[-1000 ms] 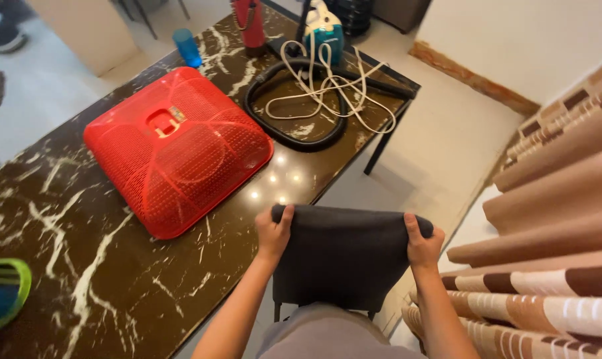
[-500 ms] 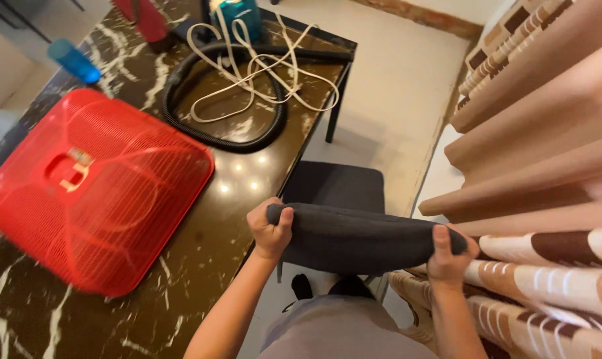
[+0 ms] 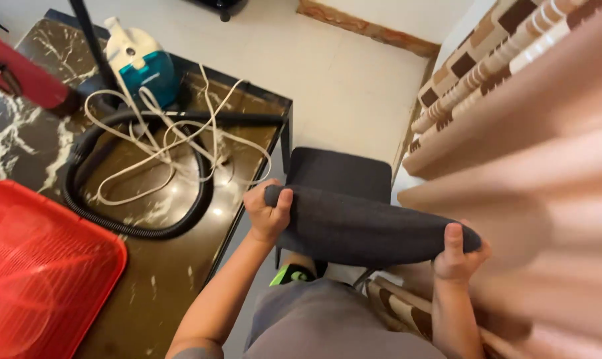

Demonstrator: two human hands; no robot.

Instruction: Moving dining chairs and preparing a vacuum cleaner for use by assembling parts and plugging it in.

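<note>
Head view looks straight down at two bare arms and a dark grey chair [image 3: 344,176]. The chair sits in the middle of the frame, between the marble table [image 3: 161,279] on the left and the striped curtain [image 3: 513,86] on the right. Both hands hold the top of the chair back [image 3: 371,226]. The left hand [image 3: 268,213] is closed around the left end of it, thumb on top. The right hand [image 3: 457,256] is closed around the right end, thumb up over the edge. The chair back runs long from left to right across the frame (a little lower on the right side), so one hand has each end. The seat lies farther up in the frame, past the hands, and both hands are just as near to it. On the table lie a black hose [image 3: 135,223] in a loop, a tangle of white cord [image 3: 161,143], a white and teal machine [image 3: 141,63], and a red plastic cover [image 3: 42,279] at the lower left.
</note>
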